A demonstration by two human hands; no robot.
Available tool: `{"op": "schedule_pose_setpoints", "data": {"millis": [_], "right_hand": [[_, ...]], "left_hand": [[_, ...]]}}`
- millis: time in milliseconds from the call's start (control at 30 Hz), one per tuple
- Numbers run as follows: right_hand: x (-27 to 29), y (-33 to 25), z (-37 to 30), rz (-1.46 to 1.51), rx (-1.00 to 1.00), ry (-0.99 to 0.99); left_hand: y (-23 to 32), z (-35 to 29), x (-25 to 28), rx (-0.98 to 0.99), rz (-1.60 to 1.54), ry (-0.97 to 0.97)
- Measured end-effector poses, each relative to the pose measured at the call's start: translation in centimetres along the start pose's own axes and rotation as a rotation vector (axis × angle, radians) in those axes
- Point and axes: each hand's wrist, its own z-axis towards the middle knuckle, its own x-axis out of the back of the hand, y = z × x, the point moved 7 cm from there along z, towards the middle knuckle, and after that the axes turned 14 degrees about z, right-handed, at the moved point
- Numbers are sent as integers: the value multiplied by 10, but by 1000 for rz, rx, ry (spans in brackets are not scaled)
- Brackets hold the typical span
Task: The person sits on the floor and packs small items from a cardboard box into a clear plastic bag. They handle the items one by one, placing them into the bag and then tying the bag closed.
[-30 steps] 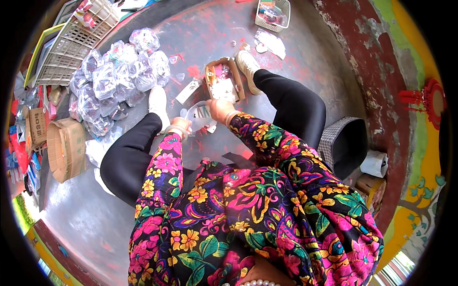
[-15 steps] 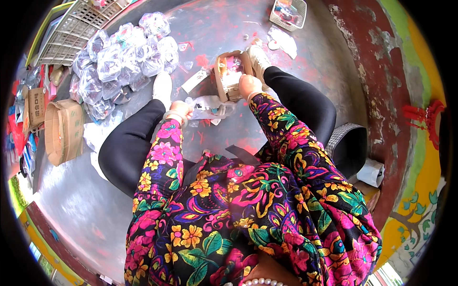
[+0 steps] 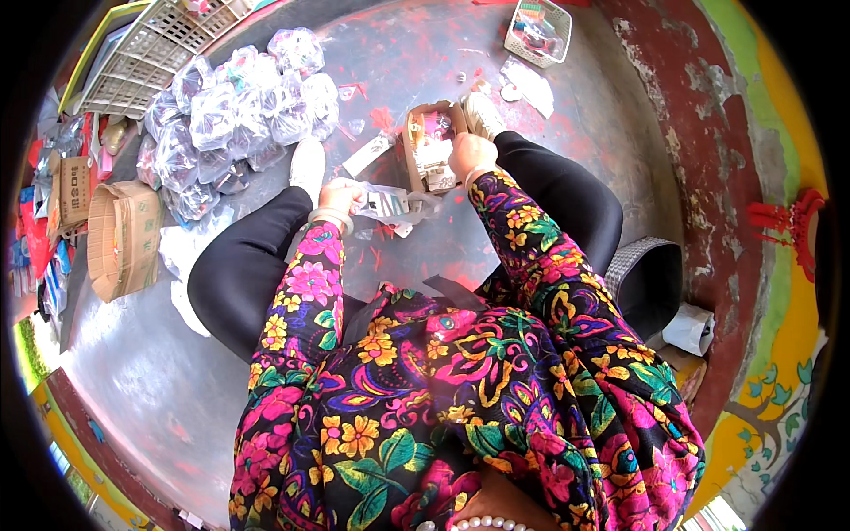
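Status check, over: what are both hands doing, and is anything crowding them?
Left hand shut on clear bag. Right hand at small box, grip unclear. Pile of filled bags lies to the left, apart.

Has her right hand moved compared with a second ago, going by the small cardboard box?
Yes. The right hand has shifted from the clear bag in front of the box to the right side of the small cardboard box, now touching it.
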Motion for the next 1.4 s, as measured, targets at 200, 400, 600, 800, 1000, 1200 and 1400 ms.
{"op": "schedule_pose_setpoints", "data": {"millis": [200,400,600,800,1000,1200,1400], "right_hand": [[39,15,12,322,-4,193],[31,-12,-25,939,-264,-273],[-57,-18,-72,1112,-543,-454],[-123,-25,-99,1245,-945,-498],[-171,-30,-83,1169,-950,-659],[-200,-36,-31,89,178,-785],[-113,-117,-83,-5,637,-358]], "left_hand": [[-2,11,-4,29,-46,21],[-17,23,2,44,-96,-48],[-13,23,-3,-5,-114,-57],[-11,18,-8,-9,-51,-59],[-6,15,-10,12,-28,-72],[0,10,-12,16,-30,-19],[-13,8,-4,7,-63,22]]}}
